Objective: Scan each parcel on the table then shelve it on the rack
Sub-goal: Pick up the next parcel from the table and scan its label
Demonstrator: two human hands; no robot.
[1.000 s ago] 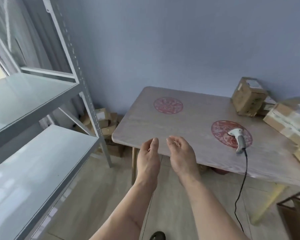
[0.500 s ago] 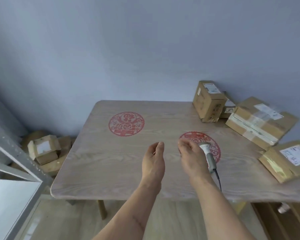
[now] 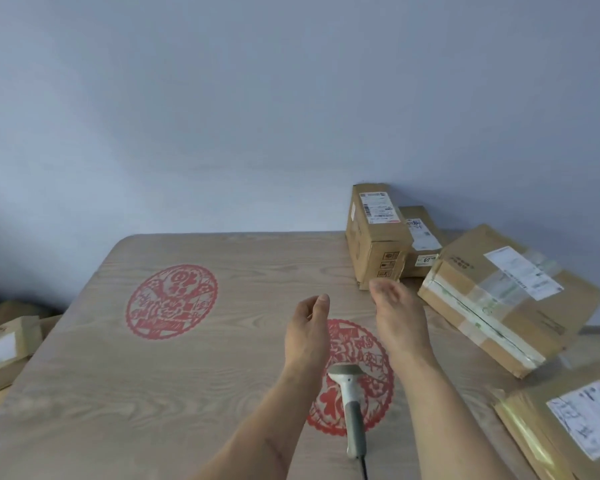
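Note:
Several cardboard parcels sit at the right side of the wooden table (image 3: 84,393): an upright box (image 3: 374,233), a small box (image 3: 421,240) behind it, a large taped box (image 3: 506,299) and a flat parcel (image 3: 568,424) at the near right. A grey-white handheld scanner (image 3: 350,400) lies on a red paper-cut circle between my forearms. My left hand (image 3: 307,330) hovers empty over the table, fingers apart. My right hand (image 3: 395,313) reaches out empty, its fingertips just short of the upright box. The rack is out of view.
A second red paper-cut circle (image 3: 172,301) marks the table's left half. More cardboard boxes (image 3: 4,344) lie on the floor past the table's left edge. A blue-grey wall (image 3: 291,116) stands behind the table. The scanner's cable (image 3: 364,467) runs off the near edge.
My view has swung right, away from the rack, and closer over the table. Both hands have moved forward past the scanner toward the upright box, still empty.

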